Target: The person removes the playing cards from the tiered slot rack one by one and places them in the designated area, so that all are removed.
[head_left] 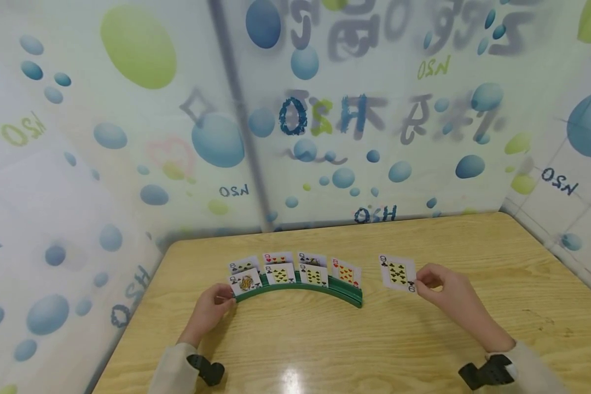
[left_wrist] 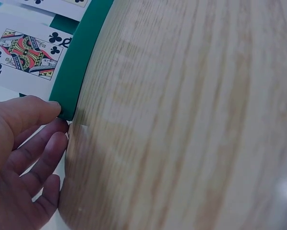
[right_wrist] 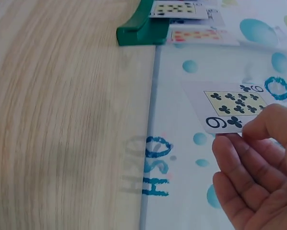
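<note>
A curved green card holder (head_left: 300, 293) stands on the wooden counter (head_left: 374, 339) and carries 7 cards in 2 rows, faces toward the person. The left hand (head_left: 209, 312) rests at the holder's left end, its fingertips (left_wrist: 54, 108) touching the green edge just below the queen of clubs (left_wrist: 26, 50); the fingers lie nearly straight and this grip closes around nothing. To the right of the holder, apart from it, the right hand (head_left: 445, 295) holds a 9 of clubs (head_left: 397, 272) upright above the counter, its grip pinching the card's lower right corner between thumb and fingers (right_wrist: 268, 124). Behind the holder a frosted wall with blue and green bubbles (head_left: 325, 109) rises.
</note>
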`<state>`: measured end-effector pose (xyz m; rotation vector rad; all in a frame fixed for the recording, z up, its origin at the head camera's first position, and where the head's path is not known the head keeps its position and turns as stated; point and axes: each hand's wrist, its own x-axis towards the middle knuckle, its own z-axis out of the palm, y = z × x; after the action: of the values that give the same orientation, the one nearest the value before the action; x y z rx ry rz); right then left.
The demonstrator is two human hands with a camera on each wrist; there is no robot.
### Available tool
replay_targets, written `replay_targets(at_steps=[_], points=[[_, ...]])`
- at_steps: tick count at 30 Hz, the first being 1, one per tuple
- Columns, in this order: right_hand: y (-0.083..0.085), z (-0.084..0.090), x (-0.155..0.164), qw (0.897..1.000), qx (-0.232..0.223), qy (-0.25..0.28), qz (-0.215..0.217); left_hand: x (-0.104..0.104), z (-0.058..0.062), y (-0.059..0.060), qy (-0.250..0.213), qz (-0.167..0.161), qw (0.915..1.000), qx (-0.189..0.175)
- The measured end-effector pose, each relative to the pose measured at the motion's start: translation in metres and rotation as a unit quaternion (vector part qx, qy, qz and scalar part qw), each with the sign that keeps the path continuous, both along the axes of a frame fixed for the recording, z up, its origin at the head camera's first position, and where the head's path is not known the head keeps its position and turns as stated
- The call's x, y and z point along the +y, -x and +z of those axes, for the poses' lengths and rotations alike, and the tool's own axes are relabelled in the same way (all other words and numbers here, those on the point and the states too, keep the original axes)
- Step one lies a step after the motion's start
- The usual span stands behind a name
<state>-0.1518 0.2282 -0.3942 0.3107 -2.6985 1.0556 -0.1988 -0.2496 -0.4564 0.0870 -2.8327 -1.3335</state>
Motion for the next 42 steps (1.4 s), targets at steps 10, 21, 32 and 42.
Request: replay_targets(at_steps=[10,21,32,42], points=[[0.033,-0.009,0.017,1.0,0.001,0.0,-0.01,0.0,0.001,0.0,-0.001,-0.002,1.0,0.003],[0.077,-0.012,0.023,0.997,-0.069,-0.002,0.022,-0.001,0.002,-0.001,0.009,-0.01,0.9999,0.003],[0.119,-0.019,0.031,0.99,-0.135,0.031,0.04,-0.002,0.002,0.0,0.017,-0.012,0.9998,-0.004],[0.138,-0.033,0.032,0.978,-0.202,0.051,0.018,-0.002,0.0,0.002,0.02,-0.006,0.9997,-0.009]])
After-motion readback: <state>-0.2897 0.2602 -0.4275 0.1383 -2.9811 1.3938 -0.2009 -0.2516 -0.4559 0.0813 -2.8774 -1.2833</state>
